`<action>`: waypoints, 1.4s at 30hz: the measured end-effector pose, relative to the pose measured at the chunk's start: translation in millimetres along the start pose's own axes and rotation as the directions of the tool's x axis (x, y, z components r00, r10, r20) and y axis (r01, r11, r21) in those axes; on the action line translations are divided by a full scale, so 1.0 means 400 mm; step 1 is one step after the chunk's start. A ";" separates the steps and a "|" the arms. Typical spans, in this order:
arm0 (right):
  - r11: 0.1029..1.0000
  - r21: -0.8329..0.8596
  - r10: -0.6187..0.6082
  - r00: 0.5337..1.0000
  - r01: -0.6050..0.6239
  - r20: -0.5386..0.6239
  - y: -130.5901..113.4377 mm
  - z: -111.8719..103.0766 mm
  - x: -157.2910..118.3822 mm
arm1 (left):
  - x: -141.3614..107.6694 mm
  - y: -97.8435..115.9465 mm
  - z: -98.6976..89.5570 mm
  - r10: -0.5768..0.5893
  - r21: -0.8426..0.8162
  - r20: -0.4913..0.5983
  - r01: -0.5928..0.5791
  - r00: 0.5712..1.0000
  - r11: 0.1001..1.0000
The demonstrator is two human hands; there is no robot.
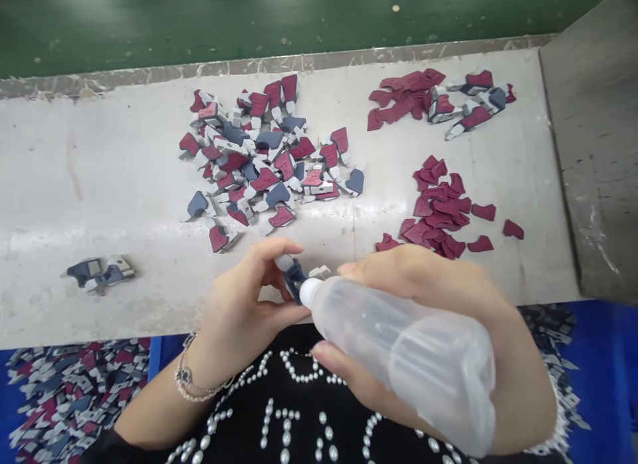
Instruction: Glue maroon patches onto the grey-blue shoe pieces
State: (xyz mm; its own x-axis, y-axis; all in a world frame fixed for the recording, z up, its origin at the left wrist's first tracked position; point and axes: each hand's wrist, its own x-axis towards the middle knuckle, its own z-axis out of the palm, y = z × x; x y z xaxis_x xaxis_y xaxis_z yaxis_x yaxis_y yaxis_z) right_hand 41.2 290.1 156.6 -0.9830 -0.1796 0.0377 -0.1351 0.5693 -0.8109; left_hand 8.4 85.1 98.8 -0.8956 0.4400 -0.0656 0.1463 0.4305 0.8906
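Between the fingers of my left hand (244, 311) is a small dark blue and light grey plastic part (294, 278). My right hand (478, 318) is wrapped round a translucent squeeze bottle (399, 351), tilted so its white nozzle (310, 292) meets the part. Whether any liquid leaves the nozzle cannot be made out. Beyond my hands lies a heap of grey and blue parts (269, 141), many with maroon faces. To the right are loose maroon pieces (443, 211), partly behind my right hand.
Two blue-grey parts (102, 272) lie at the left of the white worktop (124, 178). More maroon pieces (403, 95) and assembled parts (476, 105) are at the back right. A metal panel (593, 145) bounds the right. Below the front edge, blue bins (157, 357) hold many parts.
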 end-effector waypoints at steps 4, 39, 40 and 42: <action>0.999 0.030 -0.029 0.998 0.028 0.050 0.002 0.005 -0.009 | 0.001 0.000 0.002 -0.024 -0.007 -0.014 0.023 1.000 1.000; 0.997 -0.075 0.007 1.000 -0.008 -0.009 -0.011 -0.019 -0.029 | -0.009 0.004 -0.004 0.044 0.115 -0.037 -0.039 0.998 0.993; 0.997 -0.078 0.006 1.000 -0.006 -0.005 -0.011 -0.019 -0.029 | -0.009 0.004 -0.004 0.052 0.116 -0.029 -0.048 0.998 0.992; 0.997 -0.079 0.007 1.000 -0.008 -0.004 -0.009 -0.020 -0.031 | -0.010 0.003 -0.004 0.055 0.112 -0.017 -0.053 0.998 0.992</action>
State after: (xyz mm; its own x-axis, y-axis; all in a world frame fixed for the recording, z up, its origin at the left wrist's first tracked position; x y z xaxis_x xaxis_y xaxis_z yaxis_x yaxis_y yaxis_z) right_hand 53.0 296.8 163.7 -0.9845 -0.1721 0.0342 -0.1370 0.6323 -0.7625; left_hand 11.4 82.5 101.0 -0.8930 0.4500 -0.0091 0.2394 0.4919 0.8371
